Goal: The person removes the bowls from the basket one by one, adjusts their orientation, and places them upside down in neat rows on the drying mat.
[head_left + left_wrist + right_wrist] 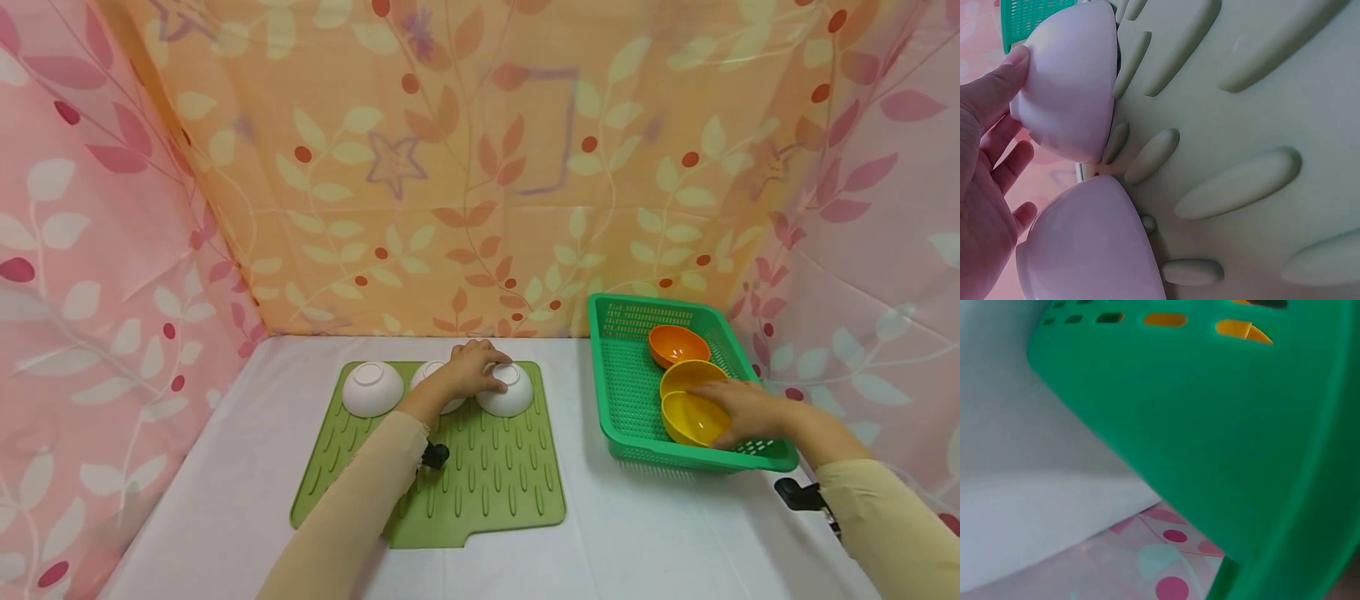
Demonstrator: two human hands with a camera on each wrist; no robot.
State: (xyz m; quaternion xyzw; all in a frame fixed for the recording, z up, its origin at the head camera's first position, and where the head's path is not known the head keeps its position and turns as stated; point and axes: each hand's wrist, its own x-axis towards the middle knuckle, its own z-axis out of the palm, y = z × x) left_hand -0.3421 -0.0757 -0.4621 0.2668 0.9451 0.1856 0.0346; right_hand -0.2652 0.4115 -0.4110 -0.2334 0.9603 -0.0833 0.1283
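Bowls all over, lol. What's each hand actually doing?

> Left hand (467, 372) is on the right-end white bowl (510, 396), which sits upside down on the green mat (525, 512). Thumb and a finger pinch it around the foot; in the left wrist view the other fingers hang apart, off the bowl.

And the right hand (742, 410)?

> Over in the green basket (626, 383), right side of the bench (585, 533). Looks like it's pinching the front yellow bowl (686, 417) by the rim, fingers inside and thumb outside. Right wrist cam barely helps: mostly basket wall, bits of yellow through the slots.

Is that bowl alone in there?

> Nope, the rear yellow bowl (686, 377) is right up against it, and an orange bowl (678, 348) sits just behind that. All open side up.

Rest of the mat?

> Two more upside-down ones in the same back row: the middle white bowl (1091, 244), partly hidden by the left hand in the head view, and the left-end white bowl (372, 389). Leafy patterned cloth (465, 167) hangs behind everything.
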